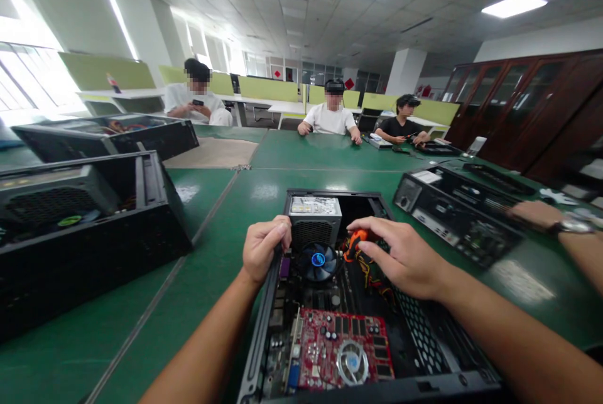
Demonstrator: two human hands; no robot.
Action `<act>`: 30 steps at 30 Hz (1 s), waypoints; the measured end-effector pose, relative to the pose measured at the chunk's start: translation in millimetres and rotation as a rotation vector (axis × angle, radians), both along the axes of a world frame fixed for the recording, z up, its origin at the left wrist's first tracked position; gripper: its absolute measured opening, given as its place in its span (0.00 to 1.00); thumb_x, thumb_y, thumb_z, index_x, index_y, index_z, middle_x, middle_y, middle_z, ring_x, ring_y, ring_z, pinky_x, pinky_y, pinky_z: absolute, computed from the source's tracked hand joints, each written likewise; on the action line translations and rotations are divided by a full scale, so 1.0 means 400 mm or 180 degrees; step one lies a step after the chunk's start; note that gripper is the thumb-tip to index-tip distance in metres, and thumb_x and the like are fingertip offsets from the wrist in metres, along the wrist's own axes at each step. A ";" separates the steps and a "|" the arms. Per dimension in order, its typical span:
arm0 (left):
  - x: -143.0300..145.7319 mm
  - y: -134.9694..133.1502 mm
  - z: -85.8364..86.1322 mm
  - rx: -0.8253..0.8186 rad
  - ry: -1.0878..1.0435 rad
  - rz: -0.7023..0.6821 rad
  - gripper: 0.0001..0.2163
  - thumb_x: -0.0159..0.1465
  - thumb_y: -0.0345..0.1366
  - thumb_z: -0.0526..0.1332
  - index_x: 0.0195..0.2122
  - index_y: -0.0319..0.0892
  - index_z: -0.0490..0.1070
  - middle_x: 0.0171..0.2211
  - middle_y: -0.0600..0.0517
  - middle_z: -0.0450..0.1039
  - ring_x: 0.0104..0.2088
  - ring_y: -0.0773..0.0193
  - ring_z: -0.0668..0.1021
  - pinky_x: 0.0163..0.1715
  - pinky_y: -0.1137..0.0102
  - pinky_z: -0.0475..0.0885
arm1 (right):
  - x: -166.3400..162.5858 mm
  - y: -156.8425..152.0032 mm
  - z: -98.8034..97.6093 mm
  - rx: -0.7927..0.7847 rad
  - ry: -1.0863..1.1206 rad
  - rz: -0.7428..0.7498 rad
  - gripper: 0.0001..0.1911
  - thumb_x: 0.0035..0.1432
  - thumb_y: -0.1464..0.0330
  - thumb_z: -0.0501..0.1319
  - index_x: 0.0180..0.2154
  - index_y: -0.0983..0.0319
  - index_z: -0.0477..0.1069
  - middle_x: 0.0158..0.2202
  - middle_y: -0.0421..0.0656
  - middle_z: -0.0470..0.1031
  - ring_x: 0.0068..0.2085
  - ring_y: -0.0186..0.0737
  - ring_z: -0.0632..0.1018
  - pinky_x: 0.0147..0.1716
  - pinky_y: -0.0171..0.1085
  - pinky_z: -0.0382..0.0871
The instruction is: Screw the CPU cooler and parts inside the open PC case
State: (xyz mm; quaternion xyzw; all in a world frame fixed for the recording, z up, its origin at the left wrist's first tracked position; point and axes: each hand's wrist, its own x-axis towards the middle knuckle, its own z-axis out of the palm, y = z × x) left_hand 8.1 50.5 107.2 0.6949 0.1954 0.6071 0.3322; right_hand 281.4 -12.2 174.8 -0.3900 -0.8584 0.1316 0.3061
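An open black computer case [330, 193] lies in front of me on the green table. My left hand [266, 247] is closed with its fingers curled at the case's left rim, beside the grey power supply [315, 228]. Inside the case, my right hand [400, 253] grips an orange-and-black screwdriver [354, 245] by its handle; its shaft is hidden. Just left of the screwdriver sits a round CPU fan [318, 259] with a blue hub. Yellow, red and black cables [370, 272] hang below my right hand. A red graphics card [325, 354] with its own fan occupies the near end.
More opened computer cases stand on the table [235, 203]: one close left [94, 266], another behind it [108, 134], a third at right [447, 215]. A co-worker's hand [537, 214] reaches over the right one. Three people sit across the table. Brown cardboard [217, 152] lies far left.
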 end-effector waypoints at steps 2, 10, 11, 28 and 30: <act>-0.001 0.000 -0.004 -0.0015 0.0013 0.0005 0.22 0.69 0.41 0.56 0.17 0.42 0.67 0.16 0.53 0.65 0.23 0.62 0.67 0.35 0.61 0.62 | -0.004 0.001 -0.001 -0.0027 -0.0051 0.0012 0.14 0.67 0.71 0.56 0.53 0.61 0.70 0.50 0.45 0.79 0.50 0.41 0.78 0.52 0.42 0.71; 0.000 -0.001 -0.002 -0.0009 0.0022 0.0054 0.22 0.69 0.42 0.56 0.16 0.42 0.68 0.16 0.52 0.65 0.23 0.62 0.67 0.34 0.61 0.61 | -0.016 0.004 -0.006 -0.0081 -0.0085 0.0080 0.14 0.67 0.72 0.56 0.53 0.63 0.70 0.49 0.45 0.78 0.50 0.40 0.78 0.53 0.41 0.70; 0.000 -0.001 -0.002 -0.0010 0.0023 0.0057 0.22 0.69 0.42 0.56 0.16 0.42 0.68 0.16 0.52 0.65 0.23 0.62 0.67 0.34 0.61 0.62 | -0.018 0.005 -0.008 -0.0104 -0.0095 0.0105 0.14 0.67 0.72 0.56 0.53 0.63 0.70 0.49 0.46 0.78 0.50 0.41 0.78 0.53 0.42 0.70; 0.000 -0.002 -0.004 -0.0148 0.0064 0.0200 0.23 0.68 0.46 0.57 0.15 0.43 0.67 0.16 0.52 0.65 0.23 0.61 0.68 0.33 0.62 0.63 | -0.020 0.008 -0.017 0.0063 -0.0158 0.0082 0.12 0.67 0.71 0.57 0.52 0.62 0.70 0.47 0.47 0.79 0.48 0.43 0.78 0.50 0.43 0.72; 0.000 -0.002 -0.004 -0.0152 0.0056 0.0203 0.24 0.68 0.46 0.57 0.15 0.43 0.67 0.16 0.51 0.65 0.23 0.62 0.68 0.32 0.62 0.63 | -0.027 0.008 -0.010 0.0077 -0.0214 0.0093 0.10 0.66 0.66 0.61 0.47 0.62 0.72 0.42 0.45 0.79 0.42 0.43 0.79 0.44 0.41 0.73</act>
